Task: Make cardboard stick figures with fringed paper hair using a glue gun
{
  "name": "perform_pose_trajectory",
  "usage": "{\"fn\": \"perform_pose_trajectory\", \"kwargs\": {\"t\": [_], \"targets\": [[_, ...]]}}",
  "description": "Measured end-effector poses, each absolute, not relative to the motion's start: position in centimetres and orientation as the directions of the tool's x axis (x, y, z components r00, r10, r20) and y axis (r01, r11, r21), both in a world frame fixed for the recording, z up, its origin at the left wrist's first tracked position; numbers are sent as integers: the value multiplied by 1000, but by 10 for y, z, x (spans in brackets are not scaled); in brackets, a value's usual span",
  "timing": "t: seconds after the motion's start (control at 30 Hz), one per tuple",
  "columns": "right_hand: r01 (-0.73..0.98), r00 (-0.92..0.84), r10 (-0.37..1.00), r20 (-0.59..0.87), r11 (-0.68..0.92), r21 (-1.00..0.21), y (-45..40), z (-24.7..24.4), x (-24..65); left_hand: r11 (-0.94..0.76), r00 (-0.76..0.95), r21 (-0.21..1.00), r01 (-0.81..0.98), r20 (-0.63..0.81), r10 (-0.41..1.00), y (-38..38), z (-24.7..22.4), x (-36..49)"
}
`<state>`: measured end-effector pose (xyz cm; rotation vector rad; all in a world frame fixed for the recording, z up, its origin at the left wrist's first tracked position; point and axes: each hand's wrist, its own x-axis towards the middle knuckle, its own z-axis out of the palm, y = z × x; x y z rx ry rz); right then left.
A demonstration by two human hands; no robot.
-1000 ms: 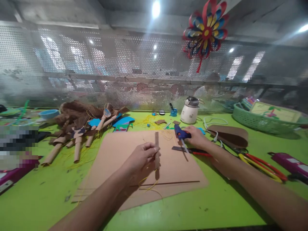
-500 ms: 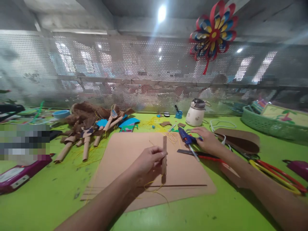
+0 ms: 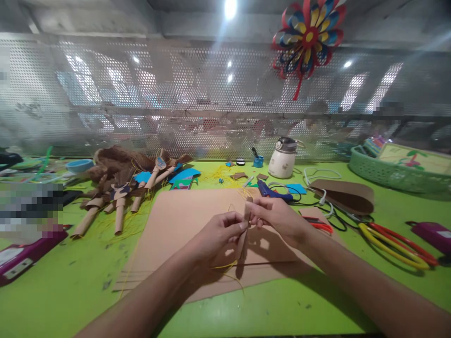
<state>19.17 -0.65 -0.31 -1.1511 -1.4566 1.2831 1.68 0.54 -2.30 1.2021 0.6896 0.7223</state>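
My left hand [image 3: 223, 234] pinches a narrow brown cardboard strip [image 3: 241, 249], which stands tilted above a large tan cardboard sheet [image 3: 186, 220]. My right hand [image 3: 276, 218] is closed on the upper part of the same strip, its thumb and fingers at the near side. Thin yellow string [image 3: 230, 267] trails below the strip over the sheet. Just beyond my right hand a blue glue gun [image 3: 273, 191] lies on the table. Red-handled scissors [image 3: 319, 225] rest partly hidden behind my right wrist.
Brown paper-roll figures [image 3: 120, 211] with blue paper lie at the left. A white bottle [image 3: 282, 162] and a green basket [image 3: 398, 171] stand at the back. Yellow and red handles [image 3: 394, 244], a cable [image 3: 331, 206] and a curved brown sheet [image 3: 345, 192] are on the right.
My right hand has let go of the glue gun, which now lies flat on the table, and has come left to the cardboard strip. My left hand still holds the strip, now more tilted.
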Motion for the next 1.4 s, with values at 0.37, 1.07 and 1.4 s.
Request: {"fn": "perform_pose_trajectory", "kwargs": {"t": [0.37, 1.07, 1.4], "targets": [[-98, -81, 996, 37, 29, -995, 1, -11, 194, 305, 633, 948, -90, -182, 752, -3, -24, 24], [-195, 122, 989, 81, 104, -975, 8, -16, 200, 356, 646, 928, -109, -206, 735, 1, -30, 24], [-191, 145, 985, 91, 118, -974, 9, -19, 201, 339, 657, 934, -112, -187, 731, 3, -32, 22]]}}
